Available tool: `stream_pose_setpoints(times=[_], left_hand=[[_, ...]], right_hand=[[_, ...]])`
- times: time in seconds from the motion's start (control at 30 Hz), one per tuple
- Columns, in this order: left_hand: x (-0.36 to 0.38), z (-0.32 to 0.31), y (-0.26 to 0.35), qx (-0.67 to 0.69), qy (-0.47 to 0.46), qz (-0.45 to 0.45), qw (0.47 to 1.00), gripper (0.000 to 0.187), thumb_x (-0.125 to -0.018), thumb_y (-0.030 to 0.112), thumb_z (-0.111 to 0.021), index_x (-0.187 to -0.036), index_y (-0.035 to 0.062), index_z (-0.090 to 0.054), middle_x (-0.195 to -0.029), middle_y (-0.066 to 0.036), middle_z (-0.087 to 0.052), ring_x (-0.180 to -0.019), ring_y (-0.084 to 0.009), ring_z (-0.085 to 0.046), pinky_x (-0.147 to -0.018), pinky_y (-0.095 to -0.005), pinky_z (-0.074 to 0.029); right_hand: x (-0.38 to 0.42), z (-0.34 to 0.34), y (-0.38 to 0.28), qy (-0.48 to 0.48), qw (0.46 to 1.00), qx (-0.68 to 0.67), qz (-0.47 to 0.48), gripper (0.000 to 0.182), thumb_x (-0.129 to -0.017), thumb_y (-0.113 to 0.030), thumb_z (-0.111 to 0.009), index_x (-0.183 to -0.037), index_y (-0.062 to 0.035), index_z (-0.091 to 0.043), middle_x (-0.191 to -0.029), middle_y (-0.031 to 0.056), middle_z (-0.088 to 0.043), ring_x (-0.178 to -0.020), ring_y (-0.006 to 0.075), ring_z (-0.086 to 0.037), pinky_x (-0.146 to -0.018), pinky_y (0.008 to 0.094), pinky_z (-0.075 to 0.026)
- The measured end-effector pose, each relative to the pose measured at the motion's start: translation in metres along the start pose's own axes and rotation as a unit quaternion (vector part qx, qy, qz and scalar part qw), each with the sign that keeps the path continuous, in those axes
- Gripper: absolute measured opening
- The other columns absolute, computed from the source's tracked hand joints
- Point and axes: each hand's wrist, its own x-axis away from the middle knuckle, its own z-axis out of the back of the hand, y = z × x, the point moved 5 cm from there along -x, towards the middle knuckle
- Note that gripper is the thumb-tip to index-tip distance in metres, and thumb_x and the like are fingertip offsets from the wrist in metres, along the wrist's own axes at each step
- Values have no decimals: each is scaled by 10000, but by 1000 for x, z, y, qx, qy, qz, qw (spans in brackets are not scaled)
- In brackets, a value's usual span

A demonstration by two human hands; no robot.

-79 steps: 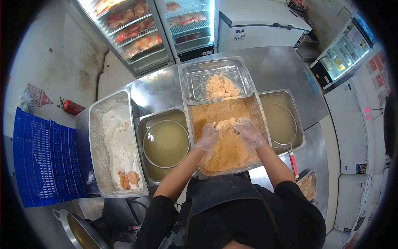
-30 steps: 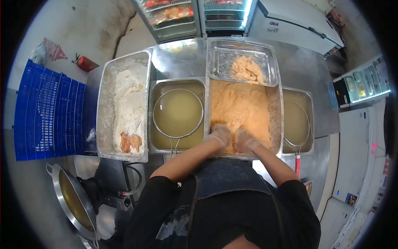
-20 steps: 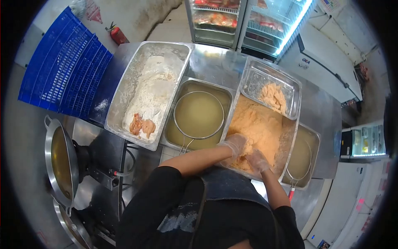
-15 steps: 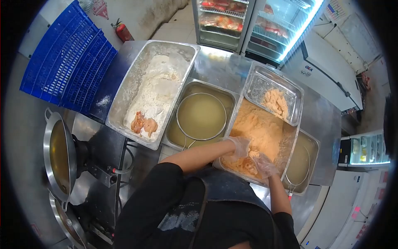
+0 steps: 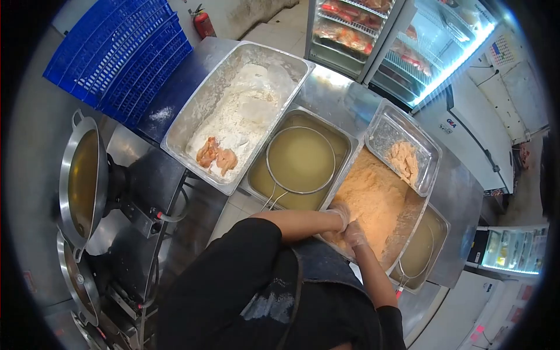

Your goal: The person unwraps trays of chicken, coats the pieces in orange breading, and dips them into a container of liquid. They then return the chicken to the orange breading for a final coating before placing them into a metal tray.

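My left hand [image 5: 338, 216] and my right hand [image 5: 354, 234], in clear plastic gloves, are close together low in the orange crumbs [image 5: 376, 192]. Their fingers are mostly hidden, and I cannot see what lies between them. The crumbs fill a deep metal pan [image 5: 413, 224]. Over its far end rests a shallow metal tray [image 5: 430, 143] holding several pale coated pieces [image 5: 404, 160]. To the left, a pan of cloudy liquid [image 5: 347, 149] has a round wire-rimmed strainer [image 5: 335, 162] in it. Raw meat pieces [image 5: 216, 156] lie on white flour [image 5: 245, 105] farther left.
Woks of oil [image 5: 84, 181] stand on burners at the left. Blue plastic crates [image 5: 125, 58] are at the upper left, beside a fire extinguisher [image 5: 202, 23]. Another liquid pan [image 5: 420, 245] sits right of the crumbs. Lit glass-door fridges [image 5: 356, 35] and a white chest freezer [image 5: 466, 122] stand beyond.
My hands have drawn closer together, the right moving left toward the other and deeper into the crumbs. The whole view has shifted and turned slightly. The meat pieces still lie on the flour.
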Motion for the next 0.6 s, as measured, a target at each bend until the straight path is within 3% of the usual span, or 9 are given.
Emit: stream_pose_setpoints(times=[0.07, 0.17, 0.23, 0.27, 0.33, 0.4, 0.5, 0.57, 0.6], left_hand=[[-2, 4, -5, 48, -10, 31, 998, 621, -547, 230, -832, -1112, 24, -679, -1118, -179, -659, -1100, -237, -620, -868, -425, -510], [-7, 20, -27, 93, -18, 64, 993, 655, -546, 235, -839, -1131, -2, -663, -1123, -192, -654, -1092, -247, -624, -866, -441, -513], [-4, 35, -26, 83, -120, -215, 966, 668, -535, 259, -861, -1123, 7, -671, -1100, -145, -674, -1064, -253, -637, -824, -478, -524], [0, 52, -33, 83, -120, -215, 966, 668, -535, 259, -861, -1123, 7, -671, -1100, -145, -674, -1064, -253, -637, -824, -478, -524], [27, 66, -31, -199, -205, -417, 863, 599, -561, 239, -853, -1106, 52, -692, -1075, -76, -693, -1016, -253, -654, -788, -456, -539], [40, 68, -35, -151, -196, -373, 894, 569, -566, 213, -846, -1099, 76, -702, -1062, -49, -698, -985, -246, -660, -782, -436, -540], [26, 39, -23, -1, -182, -236, 954, 497, -597, 181, -821, -1080, 123, -717, -1051, -8, -704, -954, -230, -666, -779, -428, -537], [-26, -108, 25, 24, -69, -123, 990, 351, -661, 224, -736, -963, 48, -731, -954, -123, -702, -946, -266, -666, -740, -386, -531], [-15, -94, 22, 26, -72, -124, 989, 351, -661, 224, -736, -963, 48, -731, -954, -123, -702, -946, -266, -666, -740, -386, -531]], right_hand=[[-24, -39, 47, -201, 953, 223, -33, 491, -868, -352, -563, -1244, -35, -567, -1193, 234, -606, -1069, 364, -604, -910, 429, -468], [-8, -9, 38, -172, 957, 234, -26, 447, -924, -348, -465, -1210, -27, -589, -1195, 236, -606, -1097, 357, -591, -917, 446, -455], [2, -16, 95, -112, 974, 190, -46, 443, -933, -344, -440, -1208, -31, -590, -1196, 232, -607, -1116, 352, -580, -929, 444, -447], [4, -16, 114, -52, 986, 144, -65, 441, -942, -339, -416, -1206, -34, -592, -1197, 229, -608, -1135, 347, -569, -941, 442, -438], [10, 7, 78, -89, 979, 161, -89, 435, -951, -324, -395, -1229, -46, -580, -1219, 225, -598, -1167, 344, -549, -975, 438, -419], [10, -3, 62, -128, 969, 177, -114, 432, -960, -309, -373, -1252, -57, -568, -1240, 221, -587, -1199, 340, -529, -1009, 434, -400], [-10, -29, 57, -65, 991, 102, -50, 636, -768, -446, -671, -1259, -55, -561, -1249, 250, -568, -1189, 350, -536, -988, 402, -432], [0, -29, 14, 29, 972, 42, 230, 617, -756, -391, -696, -1257, -57, -557, -1217, 224, -596, -1156, 356, -554, -975, 403, -436], [6, -27, 0, 26, 972, 40, 229, 617, -756, -391, -696, -1257, -57, -557, -1217, 224, -596, -1156, 356, -554, -975, 403, -436]])
